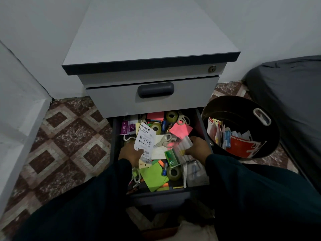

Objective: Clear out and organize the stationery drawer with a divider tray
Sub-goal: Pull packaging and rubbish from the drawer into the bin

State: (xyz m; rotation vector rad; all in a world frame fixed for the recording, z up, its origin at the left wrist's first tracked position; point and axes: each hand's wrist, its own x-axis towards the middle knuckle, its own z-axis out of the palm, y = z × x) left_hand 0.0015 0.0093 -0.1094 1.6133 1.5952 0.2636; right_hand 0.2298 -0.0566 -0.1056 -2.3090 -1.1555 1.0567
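In the open drawer [201, 122], our left hand [131, 153] pinches a white alkaline-battery card [145, 139] near its left wall. Our right hand [197, 146] grips clear plastic packaging [183, 147] by the right wall, fingers curled round it.

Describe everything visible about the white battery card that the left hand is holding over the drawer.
The battery card is a white, flat backing card, cardboard by its look, with rounded corners and a dark hang hole near its top. It is printed "eco shop" and "ALKALINE", with small icons below and a barcode near its lower end. It is tilted, lifted above the clutter in the open drawer. The left hand pinches its lower end. Whether batteries remain on it cannot be seen.
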